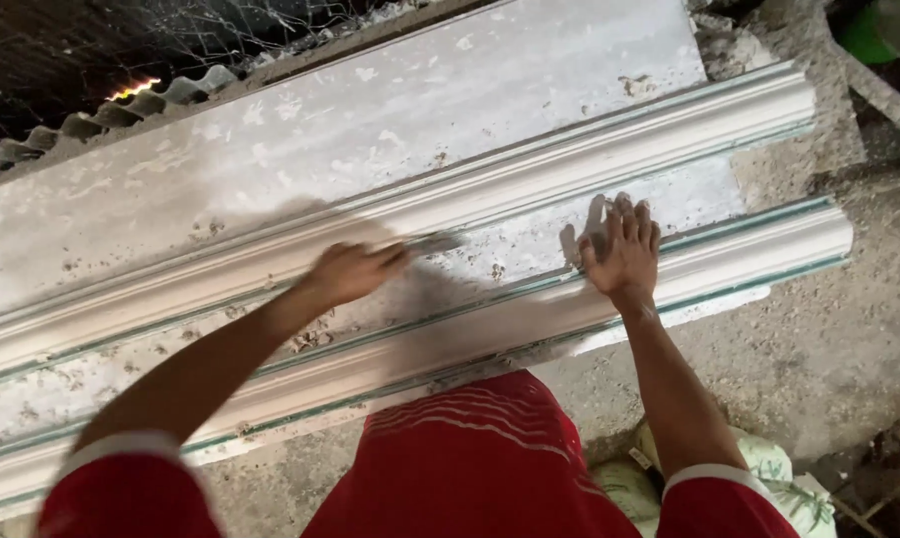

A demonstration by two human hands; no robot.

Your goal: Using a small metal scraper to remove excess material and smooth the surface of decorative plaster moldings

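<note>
Two long white plaster cornice mouldings lie side by side on a plaster-caked slab [370, 110]. My left hand [348, 271] is shut on a small flat metal blade [435, 242] whose tip rests in the trough between the far moulding [609, 139] and the near moulding [749, 254]. My right hand [624, 249] lies flat, fingers spread, pressing on the near moulding's upper edge. My red shirt with white cuffs fills the bottom of the view.
A corrugated sheet edge [121, 110] and wire mesh run along the top left. Rough concrete ground [829, 349] lies to the right, with a green object [884, 25] at the top right corner. A pale printed sack [779, 478] sits by my right side.
</note>
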